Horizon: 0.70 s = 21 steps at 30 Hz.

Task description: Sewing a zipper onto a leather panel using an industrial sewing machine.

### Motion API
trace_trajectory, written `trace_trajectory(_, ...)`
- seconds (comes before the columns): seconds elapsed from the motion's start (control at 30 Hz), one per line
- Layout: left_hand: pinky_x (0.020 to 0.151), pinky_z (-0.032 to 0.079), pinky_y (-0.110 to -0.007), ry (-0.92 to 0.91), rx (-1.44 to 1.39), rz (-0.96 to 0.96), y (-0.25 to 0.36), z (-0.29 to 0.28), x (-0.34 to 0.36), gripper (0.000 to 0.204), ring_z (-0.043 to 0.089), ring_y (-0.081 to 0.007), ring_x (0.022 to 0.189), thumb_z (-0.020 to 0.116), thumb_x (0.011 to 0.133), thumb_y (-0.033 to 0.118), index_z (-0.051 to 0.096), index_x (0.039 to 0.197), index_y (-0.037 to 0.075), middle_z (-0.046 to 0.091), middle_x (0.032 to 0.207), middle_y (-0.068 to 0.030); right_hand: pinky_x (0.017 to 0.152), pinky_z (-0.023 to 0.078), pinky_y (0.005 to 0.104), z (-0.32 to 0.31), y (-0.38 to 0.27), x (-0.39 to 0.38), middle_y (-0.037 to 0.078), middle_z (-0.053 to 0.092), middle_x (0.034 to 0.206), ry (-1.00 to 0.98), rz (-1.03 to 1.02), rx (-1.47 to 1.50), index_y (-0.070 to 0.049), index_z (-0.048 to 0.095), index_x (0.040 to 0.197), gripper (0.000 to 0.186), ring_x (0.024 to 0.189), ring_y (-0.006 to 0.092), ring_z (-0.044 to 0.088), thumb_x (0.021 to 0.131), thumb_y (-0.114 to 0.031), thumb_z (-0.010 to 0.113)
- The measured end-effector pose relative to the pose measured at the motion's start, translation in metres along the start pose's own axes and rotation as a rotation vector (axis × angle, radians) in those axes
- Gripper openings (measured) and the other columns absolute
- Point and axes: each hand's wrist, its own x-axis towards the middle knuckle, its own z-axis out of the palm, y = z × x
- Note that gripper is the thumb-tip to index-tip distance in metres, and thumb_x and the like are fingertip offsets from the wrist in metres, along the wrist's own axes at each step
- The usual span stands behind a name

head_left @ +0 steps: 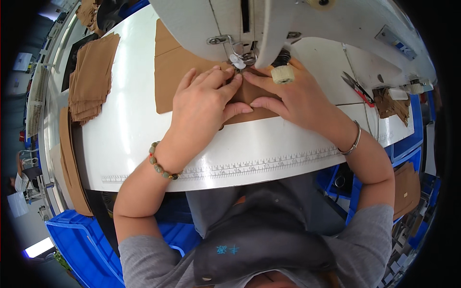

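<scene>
Left to right: a stack [91, 79] of brown pieces waits on the worktop [129, 134]. Our left hand [204, 103] and right hand [293, 98] press flat, fingers spread, pinning the fabric [180, 72] steady beneath the presser foot [237, 60]; scissors [357, 89] lie within reach.

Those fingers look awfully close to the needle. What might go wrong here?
Fingertips of the left hand and right hand press the brown fabric piece right beside the presser foot, so a slip might bring a finger under the needle. The scissors lie open on the table near the right forearm and might get bumped.
</scene>
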Motion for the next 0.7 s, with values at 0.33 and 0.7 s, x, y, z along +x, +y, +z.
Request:
trace_trajectory(0.33, 0.108, 0.049, -0.056, 0.013, 0.009, 0.008, -0.0009, 0.0009, 0.0004, 0.058, 0.065, -0.0251, 0.125, 0.077, 0.081, 0.049, 0.078, 0.121, 0.008, 0.072, 0.120, -0.0045, 0.118, 0.040, 0.0557, 0.0006, -0.0004, 0.0001, 0.009, 0.070, 0.135, -0.001, 0.008, -0.007, -0.012, 0.070, 0.131, 0.048, 0.137, 0.0269, 0.058, 0.089, -0.035, 0.078)
trace_trajectory(0.7, 0.109, 0.048, -0.054, 0.013, -0.006, 0.010, -0.0014, 0.0023, 0.0006, 0.058, 0.065, -0.0255, 0.124, 0.075, 0.085, 0.048, 0.077, 0.123, 0.005, 0.072, 0.125, -0.0063, 0.116, 0.042, 0.0537, -0.0044, -0.0026, 0.0074, 0.007, 0.071, 0.129, 0.013, -0.040, -0.054, -0.010, 0.073, 0.122, 0.042, 0.127, 0.0273, 0.062, 0.089, -0.035, 0.078)
